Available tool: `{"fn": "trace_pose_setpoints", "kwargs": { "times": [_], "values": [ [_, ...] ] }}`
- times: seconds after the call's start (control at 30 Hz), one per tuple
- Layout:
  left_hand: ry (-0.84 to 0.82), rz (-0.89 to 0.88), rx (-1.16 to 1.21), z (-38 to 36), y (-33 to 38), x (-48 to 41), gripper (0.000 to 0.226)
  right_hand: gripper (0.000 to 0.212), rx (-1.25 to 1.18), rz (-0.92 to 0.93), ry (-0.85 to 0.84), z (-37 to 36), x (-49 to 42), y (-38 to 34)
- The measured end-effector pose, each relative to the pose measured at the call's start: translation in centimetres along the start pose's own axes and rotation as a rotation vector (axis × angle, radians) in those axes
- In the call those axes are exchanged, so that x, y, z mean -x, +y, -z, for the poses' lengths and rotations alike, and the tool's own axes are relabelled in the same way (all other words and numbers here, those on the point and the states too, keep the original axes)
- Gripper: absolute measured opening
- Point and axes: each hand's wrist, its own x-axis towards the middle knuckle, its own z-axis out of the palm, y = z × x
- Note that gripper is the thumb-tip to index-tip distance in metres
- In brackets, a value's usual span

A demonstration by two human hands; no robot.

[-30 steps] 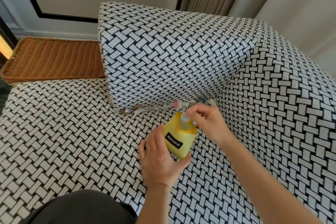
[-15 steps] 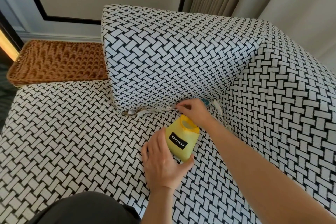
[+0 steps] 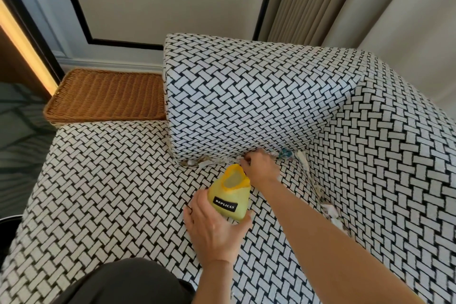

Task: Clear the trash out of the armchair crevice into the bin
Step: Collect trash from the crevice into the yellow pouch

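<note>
Trash scraps (image 3: pixel 286 154): light, flimsy, likely tearable; pinch exposed edges. Left hand (image 3: pixel 214 227) grips bin (image 3: pixel 230 202); right hand (image 3: pixel 259 166) at crevice, grasp cannot be told.

The seat (image 3: pixel 111 192) across the left and centre of the frame offers open passage toward the crevice (image 3: pixel 217 161), a narrow slot pinched under the overhanging back cushion (image 3: pixel 246 106). At frame centre the yellow bin (image 3: pixel 230 196), gripped by the left hand (image 3: pixel 214 227), stands just before that slot. The right hand (image 3: pixel 260 168) fills the slot's mouth, its forearm barring the lower right diagonal. At right, paper scraps (image 3: pixel 330 210) clog the other seam against the side wall (image 3: pixel 382 168).
</note>
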Motion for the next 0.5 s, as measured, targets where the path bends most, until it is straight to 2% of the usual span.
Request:
{"fn": "trace_pose_setpoints", "kwargs": {
  "times": [0.23,0.37,0.5],
  "values": [
    [0.024,0.035,-0.07,-0.1,-0.3,0.5,0.103,0.032,-0.017,-0.04,0.136,-1.2,-0.2,-0.2],
    [0.028,0.026,-0.112,-0.1,-0.3,0.3,0.108,0.028,-0.204,-0.032,0.305,-2.2,0.5,0.7],
    [0.03,0.003,-0.166,-0.2,-0.4,0.1,0.106,0.02,-0.433,0.038,0.4,-2.4,2.4,1.4]
  ]
}}
